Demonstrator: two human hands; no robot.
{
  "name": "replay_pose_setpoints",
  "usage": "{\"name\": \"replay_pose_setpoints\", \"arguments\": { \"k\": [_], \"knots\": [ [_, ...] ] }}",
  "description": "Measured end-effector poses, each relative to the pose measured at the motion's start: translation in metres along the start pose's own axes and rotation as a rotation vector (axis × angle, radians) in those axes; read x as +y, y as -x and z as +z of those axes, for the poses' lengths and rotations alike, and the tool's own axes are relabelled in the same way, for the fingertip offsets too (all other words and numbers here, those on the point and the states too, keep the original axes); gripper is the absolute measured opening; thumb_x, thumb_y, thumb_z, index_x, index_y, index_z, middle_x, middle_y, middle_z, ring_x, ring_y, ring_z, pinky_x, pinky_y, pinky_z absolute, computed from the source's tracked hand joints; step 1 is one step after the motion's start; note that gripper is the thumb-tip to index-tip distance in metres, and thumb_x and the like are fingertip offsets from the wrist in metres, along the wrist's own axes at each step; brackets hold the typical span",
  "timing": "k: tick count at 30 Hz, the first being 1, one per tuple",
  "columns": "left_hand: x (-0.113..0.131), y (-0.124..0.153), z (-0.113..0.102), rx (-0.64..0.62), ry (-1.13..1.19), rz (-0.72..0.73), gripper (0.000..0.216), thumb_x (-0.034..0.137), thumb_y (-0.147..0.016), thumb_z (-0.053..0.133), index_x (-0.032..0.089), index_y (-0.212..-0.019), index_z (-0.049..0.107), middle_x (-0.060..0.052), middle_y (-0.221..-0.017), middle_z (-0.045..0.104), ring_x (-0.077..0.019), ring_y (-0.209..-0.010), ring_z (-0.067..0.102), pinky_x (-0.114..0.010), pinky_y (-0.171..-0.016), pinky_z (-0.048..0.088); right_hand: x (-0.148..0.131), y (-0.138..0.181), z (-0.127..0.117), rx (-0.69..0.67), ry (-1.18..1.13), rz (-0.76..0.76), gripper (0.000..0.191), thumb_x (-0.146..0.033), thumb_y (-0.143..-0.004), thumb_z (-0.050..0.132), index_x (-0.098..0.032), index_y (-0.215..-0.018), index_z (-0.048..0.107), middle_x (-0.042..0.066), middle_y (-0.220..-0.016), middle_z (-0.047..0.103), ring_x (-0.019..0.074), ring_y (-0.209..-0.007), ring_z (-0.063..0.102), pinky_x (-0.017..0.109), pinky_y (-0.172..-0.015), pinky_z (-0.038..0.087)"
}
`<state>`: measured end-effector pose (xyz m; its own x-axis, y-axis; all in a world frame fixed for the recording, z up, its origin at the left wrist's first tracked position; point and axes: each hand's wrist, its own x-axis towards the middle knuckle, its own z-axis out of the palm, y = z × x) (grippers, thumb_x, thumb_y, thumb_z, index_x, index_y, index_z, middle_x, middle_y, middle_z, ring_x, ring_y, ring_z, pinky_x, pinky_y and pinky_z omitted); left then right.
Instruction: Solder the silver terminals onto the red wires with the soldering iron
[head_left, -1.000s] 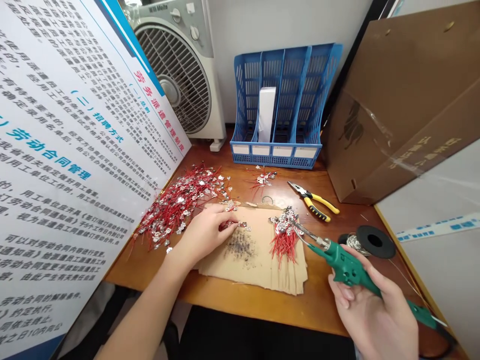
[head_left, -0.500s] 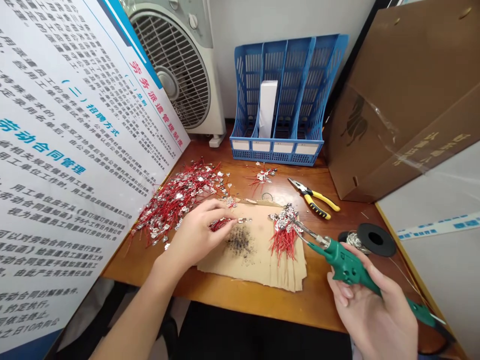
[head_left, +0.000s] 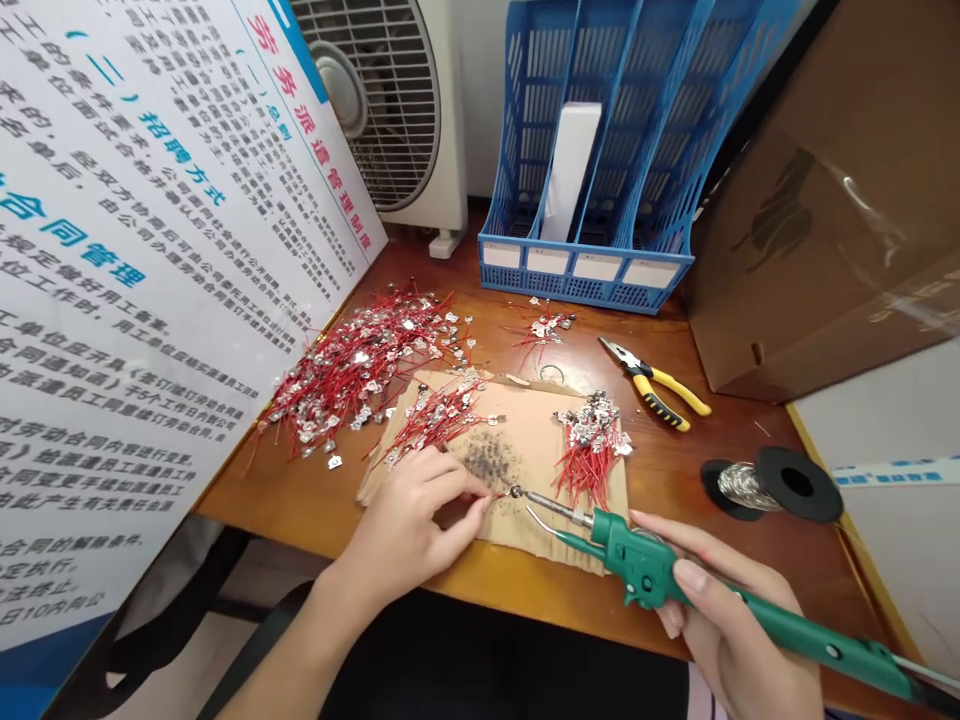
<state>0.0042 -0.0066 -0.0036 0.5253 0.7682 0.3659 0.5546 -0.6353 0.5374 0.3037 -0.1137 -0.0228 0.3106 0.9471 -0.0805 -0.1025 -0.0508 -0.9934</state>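
Observation:
My left hand (head_left: 424, 520) pinches a short red wire (head_left: 498, 495) above the front of the cardboard (head_left: 517, 540). A small metal terminal (head_left: 515, 491) at the wire's end meets the tip of a green soldering iron (head_left: 637, 560). My right hand (head_left: 739, 610) is wrapped round the iron's handle; a thin solder wire sticks out from its feed tube. On the cardboard, one bunch of red wires with metal tabs (head_left: 439, 415) lies to the left and another bunch (head_left: 589, 450) to the right, with dark burn specks (head_left: 487, 458) between them.
A large heap of red wires (head_left: 360, 360) lies at the left, with a small pile (head_left: 546, 325) at the back. Yellow-black pliers (head_left: 656, 385) and a solder spool (head_left: 780, 485) are on the right. Behind stand a blue file rack (head_left: 585, 270), a fan (head_left: 450, 130) and a cardboard box (head_left: 825, 230).
My left hand has come nearer and now holds a wire over the front of the cardboard. The soldering iron has moved left and down from the right bunch to the terminal. The view has shifted.

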Motion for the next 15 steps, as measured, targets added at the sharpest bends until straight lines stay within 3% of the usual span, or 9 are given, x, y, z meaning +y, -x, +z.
{"name": "replay_pose_setpoints", "arguments": {
  "k": [5, 15],
  "knots": [
    [-0.002, 0.0, 0.002, 0.017, 0.024, 0.029, 0.015, 0.015, -0.106, 0.071, 0.022, -0.095, 0.079, -0.001, -0.088, 0.08, -0.0201, -0.083, 0.067, -0.035, -0.081, 0.051, 0.003, 0.006, -0.004, -0.035, 0.184, 0.0, 0.038, -0.053, -0.102, 0.083, -0.024, -0.122, 0.096, 0.006, -0.067, 0.073, 0.0187, -0.051, 0.063, 0.028, -0.049, 0.05],
    [-0.001, 0.0, 0.003, -0.004, 0.051, 0.016, 0.015, 0.013, -0.105, 0.072, 0.022, -0.096, 0.079, 0.0, -0.089, 0.081, -0.0197, -0.083, 0.066, -0.036, -0.083, 0.051, -0.003, 0.012, 0.0, 0.008, 0.248, 0.047, 0.033, -0.053, -0.102, 0.084, -0.027, -0.119, 0.096, 0.003, -0.062, 0.069, 0.0174, -0.05, 0.062, 0.025, -0.046, 0.045]
  ]
}}
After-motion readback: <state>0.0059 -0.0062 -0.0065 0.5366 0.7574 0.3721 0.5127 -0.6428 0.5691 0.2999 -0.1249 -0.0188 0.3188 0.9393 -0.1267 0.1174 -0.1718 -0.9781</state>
